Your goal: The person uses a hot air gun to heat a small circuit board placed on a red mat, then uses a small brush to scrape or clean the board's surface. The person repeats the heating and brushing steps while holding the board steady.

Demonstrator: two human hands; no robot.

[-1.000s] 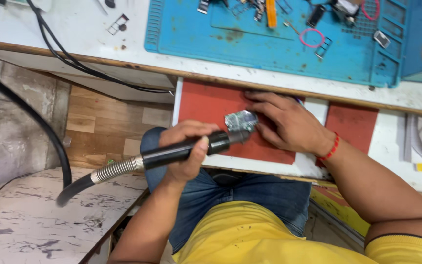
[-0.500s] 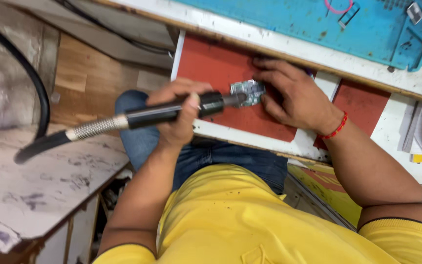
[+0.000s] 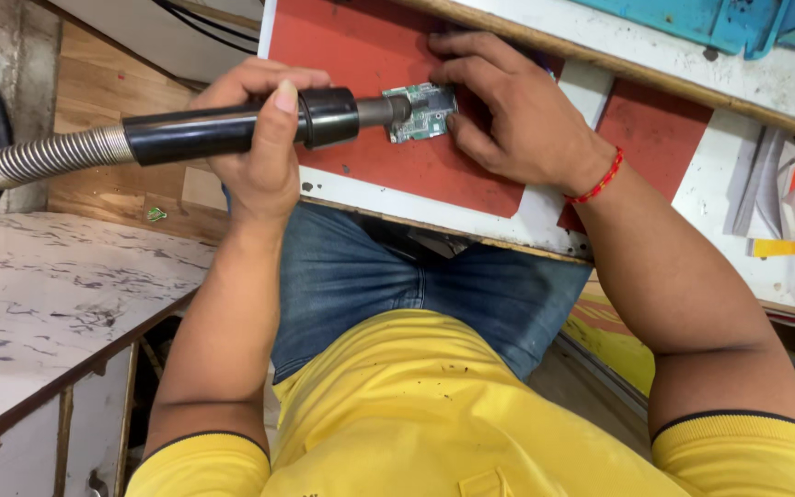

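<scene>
Head view: left hand (image 3: 264,152) wrapping closed around black hot-air handpiece (image 3: 232,129), nozzle pointing at small green circuit board (image 3: 423,112) lying on red mat (image 3: 361,120); right hand (image 3: 508,115) pinning board's edge with curled fingers. Since 0.5 s ago, appearing larger and higher in frame, grips unchanged

A loose stack of printed paper sheets (image 3: 789,198) lies at the right edge on the white ledge — white and grey, with orange-red marks and a yellow strip beneath. No screens, signs or packages show.
</scene>
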